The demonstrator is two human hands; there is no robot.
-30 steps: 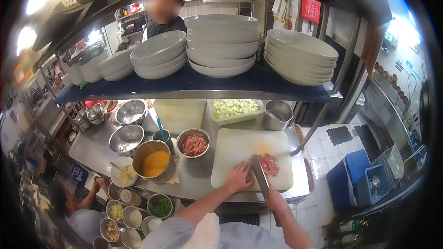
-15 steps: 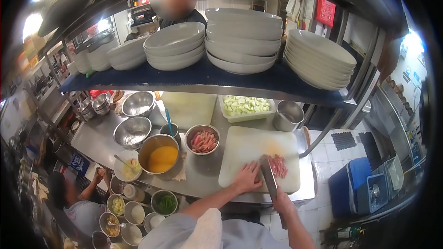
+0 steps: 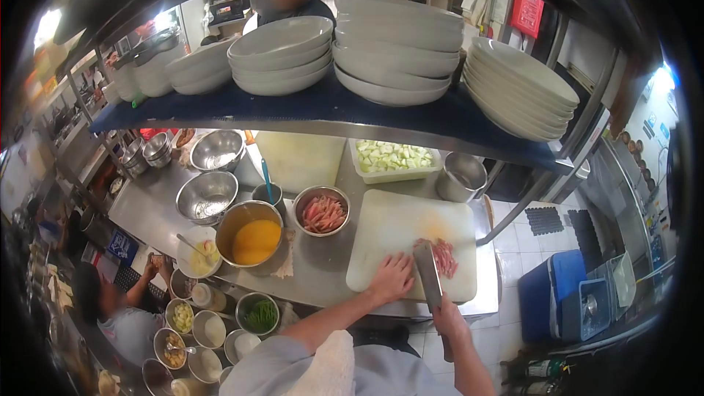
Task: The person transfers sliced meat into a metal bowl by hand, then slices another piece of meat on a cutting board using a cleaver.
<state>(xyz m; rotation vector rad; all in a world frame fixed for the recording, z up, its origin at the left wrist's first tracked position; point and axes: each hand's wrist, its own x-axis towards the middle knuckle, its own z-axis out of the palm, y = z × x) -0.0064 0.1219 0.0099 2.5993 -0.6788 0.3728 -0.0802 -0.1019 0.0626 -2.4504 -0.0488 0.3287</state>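
My left hand (image 3: 392, 277) lies flat on the white cutting board (image 3: 374, 231), fingers stretched out, just left of the blade. In my right hand (image 3: 449, 317) is a large broad-bladed knife (image 3: 427, 271), its blade pointing away from me over the board. Small pinkish-red meat strips (image 3: 444, 258) lie against the blade's right side, and a few show at the left of its tip. A metal bowl (image 3: 296, 214) of longer meat strips (image 3: 323, 213) stands left of the board.
Behind the board are a tub of pale green chopped pieces (image 3: 394, 158) and a steel pot (image 3: 462, 176). A shelf (image 3: 293, 119) with stacked white bowls (image 3: 396, 59) crosses above. Left stands a pot of orange liquid (image 3: 255, 240). Two other people (image 3: 121, 315) are nearby.
The view has shifted slightly, so the shelf sits higher. The knife blade shows more of its flat face, and a few meat strips now appear left of its tip. My left hand stays on the board.
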